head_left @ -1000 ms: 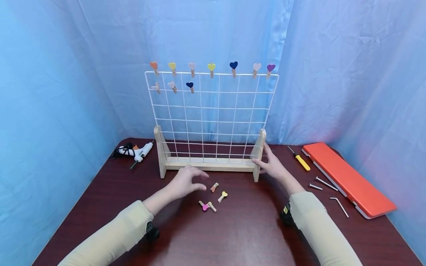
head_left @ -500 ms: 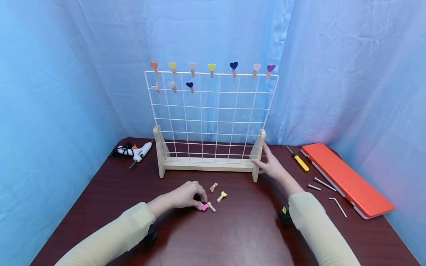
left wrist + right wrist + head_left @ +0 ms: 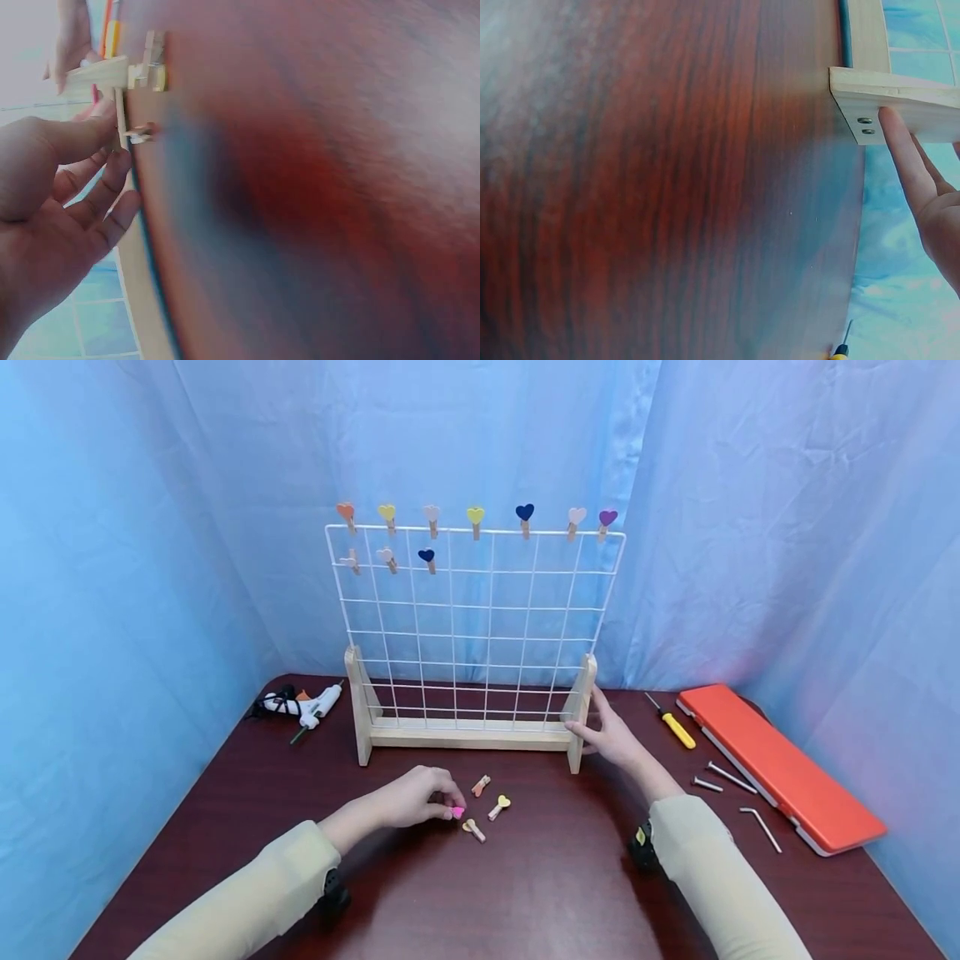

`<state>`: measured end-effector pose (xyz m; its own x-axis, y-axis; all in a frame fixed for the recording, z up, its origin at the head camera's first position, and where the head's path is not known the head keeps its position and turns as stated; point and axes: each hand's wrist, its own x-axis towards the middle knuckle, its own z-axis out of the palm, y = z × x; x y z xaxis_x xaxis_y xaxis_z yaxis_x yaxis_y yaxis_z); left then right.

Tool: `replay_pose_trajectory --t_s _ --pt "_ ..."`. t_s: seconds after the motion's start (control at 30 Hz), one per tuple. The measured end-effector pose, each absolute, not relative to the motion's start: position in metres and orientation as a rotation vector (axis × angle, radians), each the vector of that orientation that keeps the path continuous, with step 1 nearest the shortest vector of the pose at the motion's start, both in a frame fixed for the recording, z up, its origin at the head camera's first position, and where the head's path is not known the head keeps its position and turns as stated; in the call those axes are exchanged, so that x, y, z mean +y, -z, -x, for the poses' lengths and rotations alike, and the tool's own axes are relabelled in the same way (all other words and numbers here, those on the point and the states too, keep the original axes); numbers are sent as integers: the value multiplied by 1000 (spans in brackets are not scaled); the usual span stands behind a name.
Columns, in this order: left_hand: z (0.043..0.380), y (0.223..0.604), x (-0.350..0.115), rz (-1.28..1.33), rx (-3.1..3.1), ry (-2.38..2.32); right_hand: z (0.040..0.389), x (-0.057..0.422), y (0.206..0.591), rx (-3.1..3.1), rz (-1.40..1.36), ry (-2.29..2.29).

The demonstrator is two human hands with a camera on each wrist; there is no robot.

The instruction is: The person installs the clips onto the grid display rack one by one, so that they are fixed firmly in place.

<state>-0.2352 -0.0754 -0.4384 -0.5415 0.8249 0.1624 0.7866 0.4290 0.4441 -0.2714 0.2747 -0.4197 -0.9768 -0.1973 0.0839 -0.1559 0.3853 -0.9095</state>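
In the head view, my left hand (image 3: 416,797) pinches a clothespin with a pink heart (image 3: 457,812) between thumb and fingers, just above the table; in the left wrist view its wooden leg (image 3: 121,116) shows beyond the fingertips. Beside it lie an orange-heart clothespin (image 3: 481,786), a yellow-heart one (image 3: 499,807) and a pale yellow-heart one (image 3: 474,830). My right hand (image 3: 618,742) touches the wooden right support (image 3: 582,714) of a white wire grid rack (image 3: 480,635), with straight fingers. In the right wrist view one digit rests against that support near two screws.
Several heart clothespins sit along the grid's top wire, and a few more on the second. A glue gun (image 3: 303,703) lies at the left; at the right are a yellow screwdriver (image 3: 677,729), two bolts (image 3: 731,777), a hex key (image 3: 761,828) and an orange case (image 3: 780,768).
My left hand came down to the clothespins, took hold of the pink-heart one and lifted it slightly away from the pale yellow one. My right hand stays at the support.
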Motion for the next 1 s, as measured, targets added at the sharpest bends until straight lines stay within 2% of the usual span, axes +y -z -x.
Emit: replay_pose_trajectory --t_s 0.33,0.5,0.73,1.0 --pt "237 400 -72 -1295 2715 -968 268 272 422 2580 323 1689" --pt "242 367 -70 -1288 2780 -1039 268 273 422 2577 328 1690" --pt "248 318 -68 -1126 2880 -1145 271 274 420 2593 328 1683" --pt "256 265 -61 -1148 2931 -1426 272 274 420 2585 351 1705"
